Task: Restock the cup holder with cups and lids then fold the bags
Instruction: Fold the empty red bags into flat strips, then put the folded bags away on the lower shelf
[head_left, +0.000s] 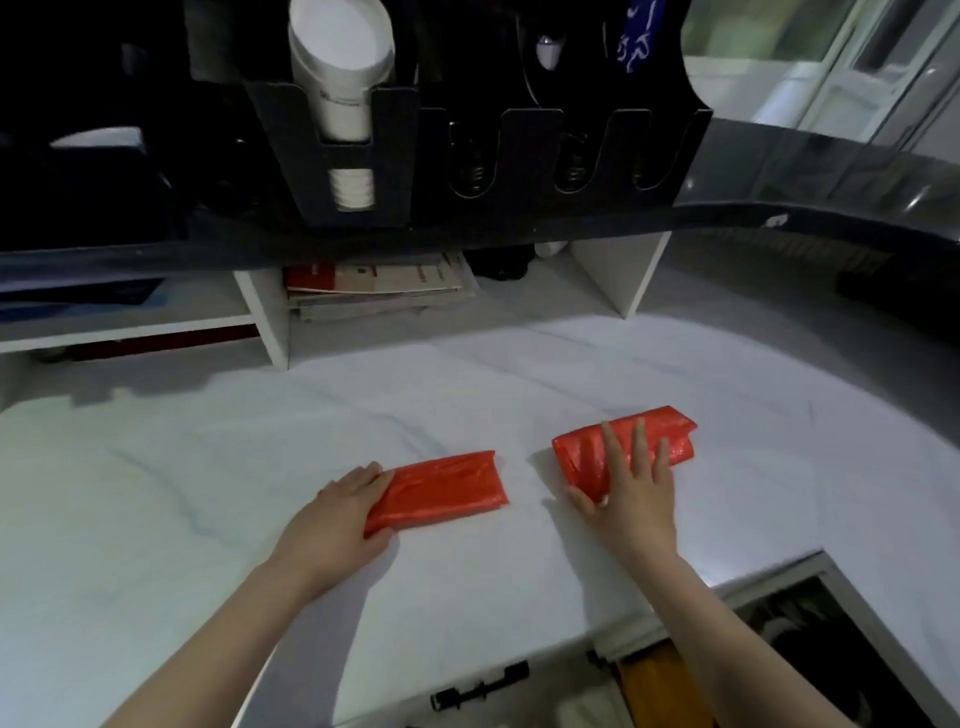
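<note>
Two creases being held down (my judgement): left hand (337, 514) grips left bag (447, 491) by its end, right hand (631, 499), flat, presses right bag (675, 434).

Glossy red plastic bags (439, 491) on smooth marble counter (208, 493).

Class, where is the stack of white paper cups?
Head view, upper left: the stack of white paper cups sits in the leftmost slot of the black plastic cup holder.
</note>
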